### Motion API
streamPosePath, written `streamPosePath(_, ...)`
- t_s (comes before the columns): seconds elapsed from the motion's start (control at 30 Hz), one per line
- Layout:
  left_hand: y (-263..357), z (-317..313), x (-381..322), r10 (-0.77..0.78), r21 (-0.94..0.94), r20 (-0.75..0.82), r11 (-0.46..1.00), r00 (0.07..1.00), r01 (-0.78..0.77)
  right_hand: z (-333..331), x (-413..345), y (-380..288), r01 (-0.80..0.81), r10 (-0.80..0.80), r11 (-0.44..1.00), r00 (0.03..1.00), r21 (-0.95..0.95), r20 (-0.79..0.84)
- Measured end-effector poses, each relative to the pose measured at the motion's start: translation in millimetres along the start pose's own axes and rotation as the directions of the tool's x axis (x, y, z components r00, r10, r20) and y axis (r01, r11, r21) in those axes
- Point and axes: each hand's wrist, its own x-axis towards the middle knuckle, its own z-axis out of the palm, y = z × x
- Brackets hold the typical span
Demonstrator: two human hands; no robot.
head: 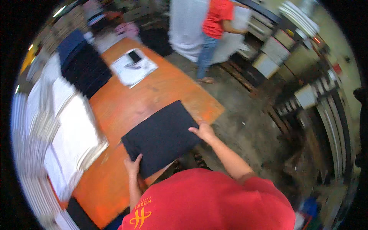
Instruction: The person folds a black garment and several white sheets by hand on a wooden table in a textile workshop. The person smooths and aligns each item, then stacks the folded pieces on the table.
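Observation:
A dark, flat rectangle of folded fabric [162, 138] spans the space between my two hands, over the near edge of an orange-brown wooden table [138, 103]. My left hand [133, 165] grips its lower left edge, thumb on top and fingers underneath. At the opposite end my right hand [203, 130] holds the right edge, its thumb also lying on the upper face. The fingers under the fabric are hidden. Whether the cloth rests on the tabletop or is lifted slightly off it, I cannot tell.
White folded cloth stacks [77, 123] line the table's left side, with a black and navy cloth pile [83, 63] beyond. Papers [133, 67] bear a dark phone-like object [134, 57]. A person in a red shirt [217, 20] stands by white fabric [184, 28] and machinery [267, 54].

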Motion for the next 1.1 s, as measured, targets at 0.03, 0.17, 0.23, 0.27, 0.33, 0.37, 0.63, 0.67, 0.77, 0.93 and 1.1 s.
streamPosePath(0.03,8.6,-1.3,5.1,0.054,-0.197,0.125,0.980,0.991,-0.029,-9.6,-9.8,7.6,0.022,-0.022,1.000,0.999,-0.010,0.046)
streamPosePath(0.17,39.5,3.0,25.9,0.070,-0.497,0.348,0.859,0.935,0.121,-24.8,-73.4,30.3,-0.443,0.297,0.819,0.871,0.364,0.392)
streamPosePath(0.23,49.2,13.8,39.0,-0.003,-0.462,0.430,0.859,0.903,0.223,-17.1,-102.6,34.6,-0.644,0.428,0.526,0.765,0.556,0.481)
streamPosePath(0.27,53.6,21.9,46.7,0.020,-0.418,0.433,0.890,0.901,0.181,-14.3,-114.7,37.4,-0.584,0.235,0.332,0.812,0.741,0.534)
streamPosePath(0.33,63.6,38.3,60.9,0.158,-0.435,0.454,0.898,0.877,0.063,-11.7,-138.2,40.0,-0.464,0.085,0.120,0.886,0.878,0.456)
streamPosePath(0.37,69.2,46.8,65.6,0.218,-0.458,0.473,0.888,0.854,0.027,-13.0,-152.0,42.2,-0.432,0.150,0.147,0.899,0.890,0.411)
streamPosePath(0.63,181.4,150.7,-93.1,0.547,-0.474,0.655,0.835,0.521,-0.280,-84.5,-363.9,78.4,-0.053,0.371,0.719,0.872,0.694,-0.318)
streamPosePath(0.67,194.7,161.6,-130.9,0.530,-0.460,0.710,0.848,0.464,-0.264,-94.0,-402.2,80.4,-0.056,0.399,0.737,0.840,0.673,-0.368)
streamPosePath(0.77,214.3,185.4,-247.1,0.652,-0.624,0.738,0.758,0.175,-0.191,-116.2,-527.0,70.3,-0.077,0.476,0.786,0.708,0.613,-0.521)
streamPosePath(0.93,211.6,217.2,-421.5,0.558,-0.563,0.826,0.804,-0.084,-0.194,-112.5,-726.4,38.3,0.073,0.535,0.790,0.402,0.609,-0.743)
streamPosePath(1.1,184.9,252.2,-572.6,0.209,-0.381,0.860,0.869,-0.465,-0.315,-78.4,-822.9,36.3,0.369,0.859,0.408,0.157,0.835,-0.488)
